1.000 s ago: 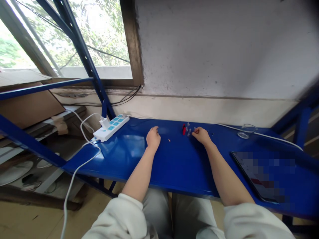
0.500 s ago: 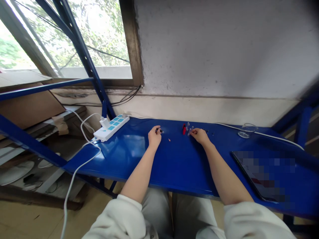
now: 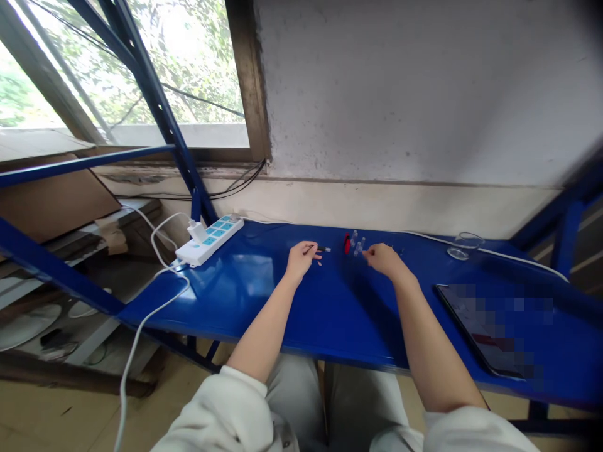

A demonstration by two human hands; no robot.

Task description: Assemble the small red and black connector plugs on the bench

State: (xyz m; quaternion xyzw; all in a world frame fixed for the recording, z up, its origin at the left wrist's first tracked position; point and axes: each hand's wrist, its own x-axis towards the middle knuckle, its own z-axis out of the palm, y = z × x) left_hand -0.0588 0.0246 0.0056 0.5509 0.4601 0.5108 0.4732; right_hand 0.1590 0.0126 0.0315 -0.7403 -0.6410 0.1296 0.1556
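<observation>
In the head view my left hand (image 3: pixel 301 258) is closed around a thin dark pen-like stick (image 3: pixel 324 249) with a pale, shiny end that points right. A tiny pinkish-brown piece (image 3: pixel 320 263) lies on the blue tabletop just below its fingers. My right hand (image 3: pixel 384 258) has its thumb and fingers pinched together; anything between them is too small to make out. Left of those fingertips stand small clear plastic pieces (image 3: pixel 360 245), and a red piece (image 3: pixel 347 243) is beside them. Several tiny dark bits (image 3: pixel 401 252) lie behind my right hand, partly hidden by it.
A white power strip (image 3: pixel 210 240) with a plug and cable lies at the table's left end. On the right are a clear glass (image 3: pixel 464 247) and a dark tablet (image 3: pixel 475 333). A white cable (image 3: pixel 522 257) runs along the back. Blue frame posts (image 3: pixel 164 113) rise at the left.
My left hand has shifted slightly right, and the dark stick now points right with its pale end showing more. My right hand has turned and moved slightly right, off the clear pieces.
</observation>
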